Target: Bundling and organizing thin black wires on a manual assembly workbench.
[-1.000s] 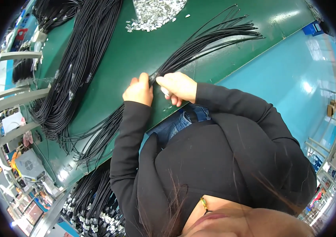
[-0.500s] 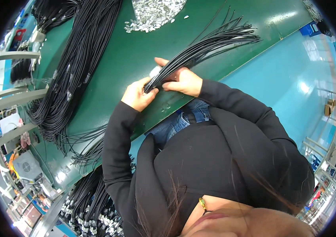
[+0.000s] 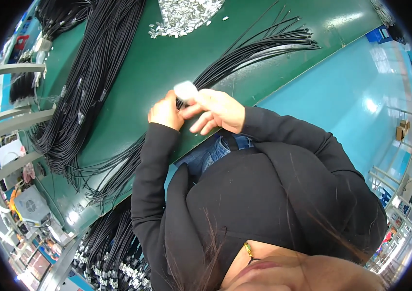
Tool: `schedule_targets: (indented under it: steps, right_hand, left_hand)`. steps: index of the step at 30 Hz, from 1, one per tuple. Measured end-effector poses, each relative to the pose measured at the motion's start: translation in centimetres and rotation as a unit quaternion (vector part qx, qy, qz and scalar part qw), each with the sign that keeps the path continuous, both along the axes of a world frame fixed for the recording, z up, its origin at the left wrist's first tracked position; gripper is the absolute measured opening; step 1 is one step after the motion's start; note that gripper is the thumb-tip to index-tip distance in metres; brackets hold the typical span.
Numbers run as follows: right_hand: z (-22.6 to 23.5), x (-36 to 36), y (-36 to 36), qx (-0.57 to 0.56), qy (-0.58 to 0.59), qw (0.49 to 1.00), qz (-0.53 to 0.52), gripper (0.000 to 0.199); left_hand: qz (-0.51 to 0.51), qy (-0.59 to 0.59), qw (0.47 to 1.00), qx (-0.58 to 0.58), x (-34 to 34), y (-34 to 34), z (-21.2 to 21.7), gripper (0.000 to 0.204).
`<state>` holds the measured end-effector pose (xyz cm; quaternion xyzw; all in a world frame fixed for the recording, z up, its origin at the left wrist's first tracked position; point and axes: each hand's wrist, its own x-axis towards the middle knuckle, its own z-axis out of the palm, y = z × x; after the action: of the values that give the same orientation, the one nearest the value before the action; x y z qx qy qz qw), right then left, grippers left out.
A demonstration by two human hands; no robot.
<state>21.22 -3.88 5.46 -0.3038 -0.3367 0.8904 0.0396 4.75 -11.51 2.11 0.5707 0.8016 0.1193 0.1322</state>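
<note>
A bundle of thin black cords lies across the green table, fanned out at the far right end and running under both hands toward the table's near edge. My left hand is closed around the bundle at the table edge. My right hand is just right of it, pinching a small white piece at its fingertips above the cords, with the other fingers spread. Black sleeves cover both forearms.
A thick mass of black cords runs along the table's left side. A heap of small silvery metal pieces lies at the far edge. More cords with metal ends hang at lower left. Grey rack bars and a grey boxy device stand left; blue floor lies right.
Half a second ago both hands held the bundle lifted between them. Now the left hand grips it by the table edge and the right hand has shifted over it with the white piece.
</note>
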Motion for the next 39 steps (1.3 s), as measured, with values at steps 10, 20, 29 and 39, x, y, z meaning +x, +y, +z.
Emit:
schedule_targets:
  steps: [10,20,29,39]
  right_hand:
    - [-5.2,-0.5,1.5,0.213,-0.087,0.972,-0.043,0.034]
    - [-4.4,-2.4,2.5,0.299,0.021,0.953,0.044,0.025]
    - [-0.1,0.9,1.1,-0.085,0.132,0.988,-0.004,0.030]
    - [-6.0,-1.6,3.7,0.341,0.064,0.937,-0.034,0.037]
  left_hand:
    - [-0.026,-0.263,0.964,-0.026,-1.2,-0.1,2.1,0.019]
    - [-0.058,-0.274,0.960,-0.015,-2.1,0.0,2.5,0.018]
    - [-0.012,-0.034,0.999,0.007,-0.4,0.1,0.5,0.019]
    - [-0.047,-0.324,0.945,-0.022,-1.6,-0.2,2.5,0.018]
